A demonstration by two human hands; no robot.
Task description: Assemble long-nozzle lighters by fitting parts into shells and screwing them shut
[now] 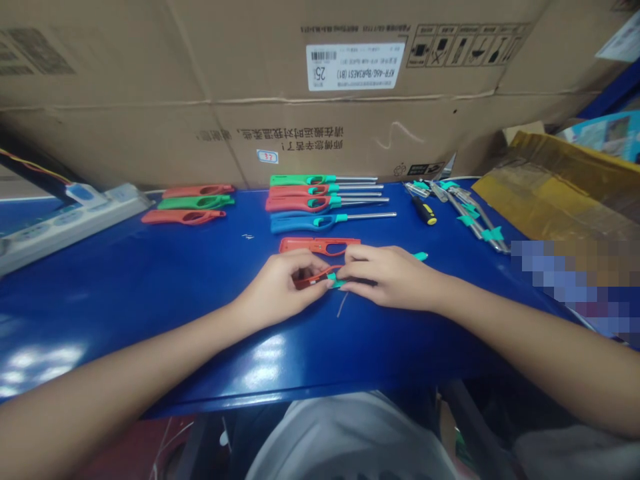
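Note:
My left hand [280,283] is closed around a red lighter handle shell [306,284], which is partly hidden by the fingers. At its right end sits a small teal trigger piece [338,283], pinched by the fingertips of my right hand [395,277]. A thin wire [342,305] hangs below the fingertips. Beyond the right hand's knuckles pokes a teal tip [421,256]; what it belongs to is hidden. Just behind both hands lies another red handle shell [300,245], flat on the blue table [200,287].
Behind lie long-nosed lighters in green [293,180], red [283,204] and blue [289,223]. Handle shells [170,217] lie left, near a power strip [65,227]. Rightward are a screwdriver [424,210], metal tubes with teal parts [467,217] and a yellow-taped package [545,193]. A cardboard box [150,147] stands behind.

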